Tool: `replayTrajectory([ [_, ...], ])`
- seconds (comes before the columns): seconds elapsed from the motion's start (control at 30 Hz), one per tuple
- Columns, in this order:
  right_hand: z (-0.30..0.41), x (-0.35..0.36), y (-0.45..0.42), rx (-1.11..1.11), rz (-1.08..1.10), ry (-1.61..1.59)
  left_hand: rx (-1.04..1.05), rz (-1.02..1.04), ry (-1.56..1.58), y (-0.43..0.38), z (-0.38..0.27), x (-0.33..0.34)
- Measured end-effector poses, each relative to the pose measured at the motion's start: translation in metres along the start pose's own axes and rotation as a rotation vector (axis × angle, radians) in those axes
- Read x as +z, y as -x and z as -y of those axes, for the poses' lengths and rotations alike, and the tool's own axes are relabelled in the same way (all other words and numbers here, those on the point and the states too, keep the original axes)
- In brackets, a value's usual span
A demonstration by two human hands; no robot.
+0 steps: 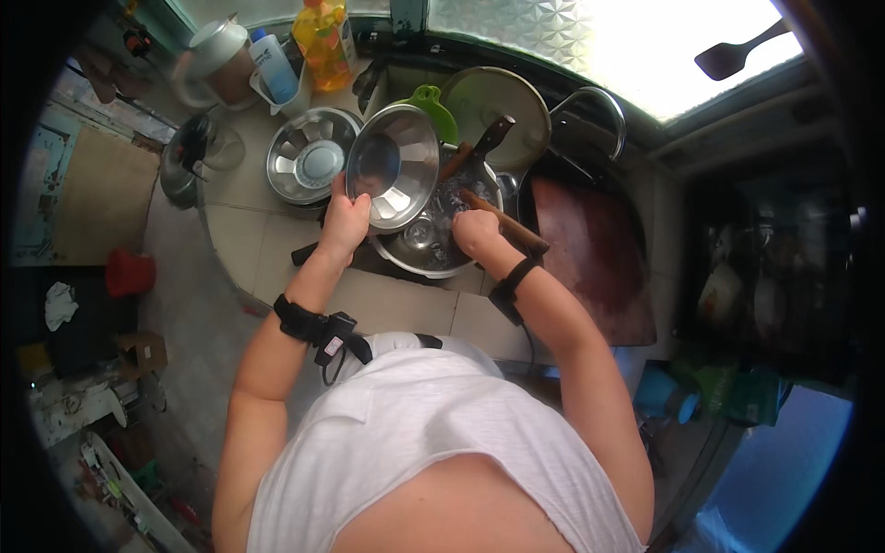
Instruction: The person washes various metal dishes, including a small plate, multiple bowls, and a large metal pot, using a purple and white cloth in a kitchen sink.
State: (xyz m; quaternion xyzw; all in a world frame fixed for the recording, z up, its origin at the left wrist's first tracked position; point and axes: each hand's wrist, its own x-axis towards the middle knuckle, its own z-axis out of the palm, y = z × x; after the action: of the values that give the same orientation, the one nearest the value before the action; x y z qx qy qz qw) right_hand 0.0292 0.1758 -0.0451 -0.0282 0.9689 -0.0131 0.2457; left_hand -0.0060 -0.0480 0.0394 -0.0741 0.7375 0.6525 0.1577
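Note:
My left hand (348,216) grips the rim of a shiny steel bowl (408,166), tilted over a large metal pot (460,268) with water in it. My right hand (477,231) is low over the pot's right side, fingers curled; whether it holds anything is hidden. Beside it a wooden handle (515,228) crosses the pot's rim. A dark riveted handle (494,136) and another wooden handle (455,162) stick up at the back of the pot. More steel bowls (282,166) sit stacked to the left. A small round metal piece (419,233) shows inside the pot.
A reddish board (594,276) lies at the right, near a curved metal faucet (619,128). Behind the pot stand a large round lid (515,104) and a green strainer (437,114). An orange liquid bottle (325,48), a white bottle (275,69) and a lidded jug (220,62) are at the back left.

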Motion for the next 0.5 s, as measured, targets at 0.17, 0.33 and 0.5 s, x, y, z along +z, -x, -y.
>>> replayTrajectory([
  [0.17,-0.017,-0.082,0.048,-0.018,-0.156,-0.458,0.033,-0.02,-0.085,-0.001,0.005,-0.002],
  [0.33,-0.024,-0.105,0.07,-0.057,-0.412,-0.816,0.118,-0.044,-0.002,-0.006,0.013,0.004],
  [0.5,-0.005,-0.095,0.057,-0.022,-0.527,-0.652,0.167,-0.049,0.015,-0.012,0.022,0.002],
])
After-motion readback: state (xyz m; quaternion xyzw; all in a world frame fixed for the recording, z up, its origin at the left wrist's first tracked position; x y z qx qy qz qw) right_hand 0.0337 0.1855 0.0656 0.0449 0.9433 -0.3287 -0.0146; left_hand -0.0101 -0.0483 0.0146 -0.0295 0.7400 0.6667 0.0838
